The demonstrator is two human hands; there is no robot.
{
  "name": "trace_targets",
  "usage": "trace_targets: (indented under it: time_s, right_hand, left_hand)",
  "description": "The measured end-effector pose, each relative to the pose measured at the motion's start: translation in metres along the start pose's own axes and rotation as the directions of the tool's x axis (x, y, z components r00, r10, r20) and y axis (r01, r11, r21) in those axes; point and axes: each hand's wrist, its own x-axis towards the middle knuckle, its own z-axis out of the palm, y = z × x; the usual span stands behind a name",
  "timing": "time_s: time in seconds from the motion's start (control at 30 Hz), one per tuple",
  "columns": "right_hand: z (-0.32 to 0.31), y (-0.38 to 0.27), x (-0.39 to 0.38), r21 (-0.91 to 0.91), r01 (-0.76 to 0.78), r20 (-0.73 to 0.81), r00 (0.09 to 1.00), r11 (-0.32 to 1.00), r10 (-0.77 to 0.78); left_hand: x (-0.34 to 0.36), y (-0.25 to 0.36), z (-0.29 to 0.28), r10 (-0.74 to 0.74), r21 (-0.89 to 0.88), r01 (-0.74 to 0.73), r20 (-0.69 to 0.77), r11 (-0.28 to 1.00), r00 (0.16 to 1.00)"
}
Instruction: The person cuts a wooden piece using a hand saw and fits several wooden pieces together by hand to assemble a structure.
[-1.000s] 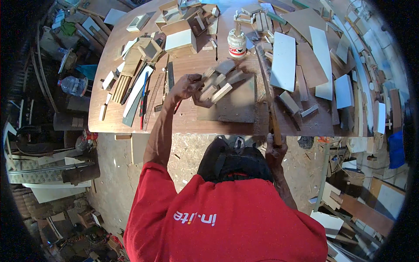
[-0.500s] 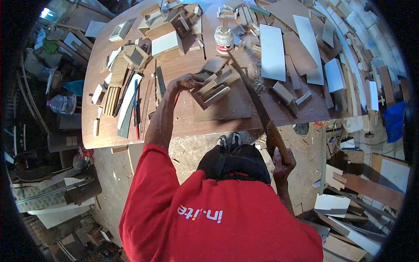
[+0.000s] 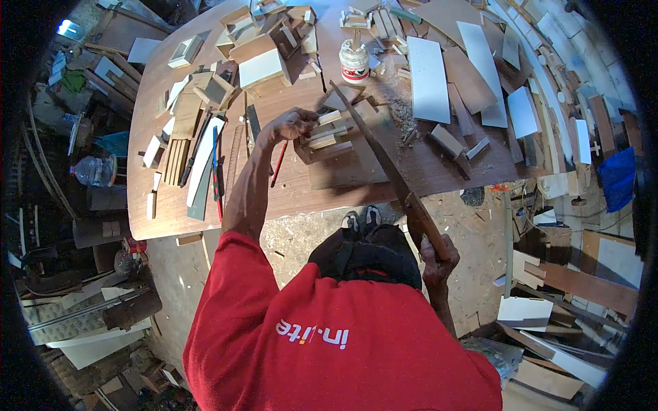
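Observation:
My left hand [image 3: 293,125] is closed on the near-left side of a small wooden assembly [image 3: 325,140] with parallel light battens, held over a brown board [image 3: 353,177] on the worktable. My right hand [image 3: 437,259] grips the wooden handle of a handsaw [image 3: 387,166], whose long blade slants up to the right of the assembly, its tip near the middle of the table. A red pencil-like tool [image 3: 278,166] lies just below my left hand.
The worktable [image 3: 157,205] carries a glue jar [image 3: 354,64], small wooden boxes [image 3: 260,68], white panels [image 3: 428,79], sawdust, offcuts and long tools [image 3: 216,164] on the left. Boards and scrap crowd both sides on the floor.
The saw, earlier nearer upright at the right, now slants leftward across the board. The wooden assembly in my left hand has turned slightly, and the view has shifted.

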Motion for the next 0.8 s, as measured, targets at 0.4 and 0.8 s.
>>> trace_targets:
  time_s: [0.4,0.8]
  right_hand:
    - [0.022,-0.031,-0.004,-0.09,0.066,0.052,0.997,0.994,-0.062]
    - [0.032,-0.035,-0.016,0.018,0.033,0.018,0.999,0.999,-0.033]
  left_hand:
    - [-0.007,-0.036,0.008,0.105,-0.15,-0.15,-0.268,0.977,0.958]
    - [-0.018,-0.042,0.01,0.299,0.157,-0.268,-0.226,0.95,0.927]
